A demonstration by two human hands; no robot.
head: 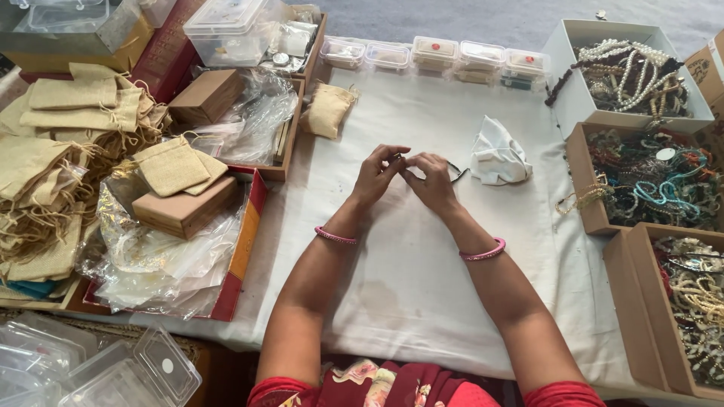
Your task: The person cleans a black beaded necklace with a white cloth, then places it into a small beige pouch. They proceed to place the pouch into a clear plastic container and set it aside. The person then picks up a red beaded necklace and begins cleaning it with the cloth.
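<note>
Cord [455, 172] pinched by both hands [375, 175] [431, 181] — white cloth [497, 158] just beside, 3 jewellery boxes [596, 218] right.

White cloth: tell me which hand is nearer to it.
Right. The right hand lies just left of the white cloth; the left hand is farther left, beyond the right.

Soft, even daylight fills the frame, bright on the white tabletop [422, 249] cloth, with only faint, diffuse shadows beneath the forearms and the hands [407, 177]. Mild glare sits on the clear plastic boxes [128, 373] at lower left and the wrappers nearby. Focus is fairly sharp in the centre, while the edges bend slightly from wide-angle distortion.
</note>
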